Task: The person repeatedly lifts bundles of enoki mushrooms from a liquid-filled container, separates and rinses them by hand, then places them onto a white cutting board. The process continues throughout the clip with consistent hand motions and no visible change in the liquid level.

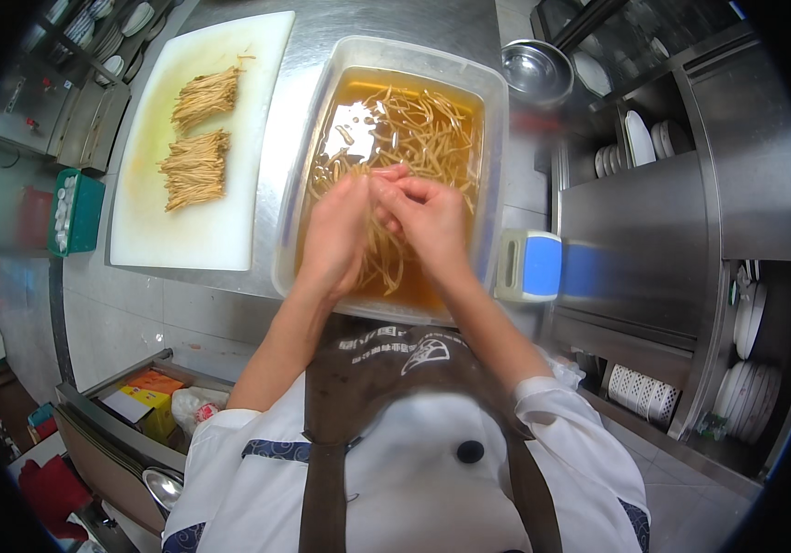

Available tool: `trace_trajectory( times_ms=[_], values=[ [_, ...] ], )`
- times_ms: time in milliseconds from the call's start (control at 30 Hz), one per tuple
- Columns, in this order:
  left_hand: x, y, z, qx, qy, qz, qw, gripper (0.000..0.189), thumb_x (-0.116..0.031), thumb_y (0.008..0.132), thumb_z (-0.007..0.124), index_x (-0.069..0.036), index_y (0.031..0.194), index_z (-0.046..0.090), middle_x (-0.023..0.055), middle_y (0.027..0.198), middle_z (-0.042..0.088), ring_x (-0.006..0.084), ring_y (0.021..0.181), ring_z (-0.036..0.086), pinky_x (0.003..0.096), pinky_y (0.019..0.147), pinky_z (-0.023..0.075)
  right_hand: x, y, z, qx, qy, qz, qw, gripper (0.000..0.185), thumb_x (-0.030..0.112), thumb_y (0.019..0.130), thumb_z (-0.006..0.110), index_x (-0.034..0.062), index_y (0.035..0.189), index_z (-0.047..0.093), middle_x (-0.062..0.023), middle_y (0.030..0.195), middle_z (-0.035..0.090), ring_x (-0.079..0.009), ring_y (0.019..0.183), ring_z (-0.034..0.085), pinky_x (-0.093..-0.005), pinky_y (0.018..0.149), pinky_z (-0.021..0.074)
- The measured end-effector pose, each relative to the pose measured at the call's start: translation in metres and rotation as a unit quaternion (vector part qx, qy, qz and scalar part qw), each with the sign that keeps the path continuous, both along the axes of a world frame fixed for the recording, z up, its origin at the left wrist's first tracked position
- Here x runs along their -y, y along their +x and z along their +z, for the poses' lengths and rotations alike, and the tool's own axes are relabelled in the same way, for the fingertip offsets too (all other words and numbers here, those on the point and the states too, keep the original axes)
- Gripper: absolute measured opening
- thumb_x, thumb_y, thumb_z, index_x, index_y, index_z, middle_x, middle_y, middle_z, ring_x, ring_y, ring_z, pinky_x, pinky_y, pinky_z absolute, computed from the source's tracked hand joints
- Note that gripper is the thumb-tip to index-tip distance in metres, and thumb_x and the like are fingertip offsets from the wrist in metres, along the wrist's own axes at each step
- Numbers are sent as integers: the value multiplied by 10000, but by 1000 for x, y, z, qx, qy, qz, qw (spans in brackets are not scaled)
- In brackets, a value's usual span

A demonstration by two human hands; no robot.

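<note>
My left hand point(340, 231) and my right hand point(430, 221) meet over a translucent plastic tub point(496, 145). Between them is a bunch of long, thin, pale strands point(385, 259), which hangs down from the left hand's grip. The right fingers pinch at the top of this bunch. Amber liquid point(423, 294) fills the tub, and more loose strands point(430, 131) float in its far part. To the left, a white cutting board point(209, 242) carries two neat bundles of similar strands, a far bundle point(205, 100) and a near bundle point(195, 169).
Board and tub rest on a stainless steel table point(257, 41). A metal bowl point(537, 72) is beyond the tub's right corner. Right of the tub is a blue-and-white container point(541, 266). Steel shelving with plates point(637, 138) lines the right side. An open drawer point(119, 415) lies lower left.
</note>
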State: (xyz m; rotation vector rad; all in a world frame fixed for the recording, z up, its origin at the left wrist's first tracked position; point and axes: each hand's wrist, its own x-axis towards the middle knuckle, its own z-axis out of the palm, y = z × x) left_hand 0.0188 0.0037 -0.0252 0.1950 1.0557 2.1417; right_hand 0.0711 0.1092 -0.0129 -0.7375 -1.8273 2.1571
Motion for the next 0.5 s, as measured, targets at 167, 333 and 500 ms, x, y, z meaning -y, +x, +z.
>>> trace_trajectory(
  times_ms=[167,333,500],
  values=[
    [-2,3,3,27,-16,54,998,217,-143,970,389,8,939,541,174,1027,597,187,864,573,308,738,487,0,0,-2,3,-1,18,1000,194,150,808,700,-35,864,683,-6,648,629,-55,569,546,-200,513,439],
    [0,-1,-3,47,-11,124,991,234,-211,976,427,-52,821,499,87,834,606,150,790,569,261,715,469,14,11,-13,-32,224,79,971,119,103,755,691,17,836,695,-90,736,665,-168,627,613,-282,594,485],
    [22,-17,1,13,-113,170,979,238,-233,985,423,-98,792,463,-45,631,370,37,525,279,184,473,241,-34,20,-22,49,409,99,906,98,97,764,657,61,844,702,-118,803,672,-257,710,646,-354,651,506]
  ],
)
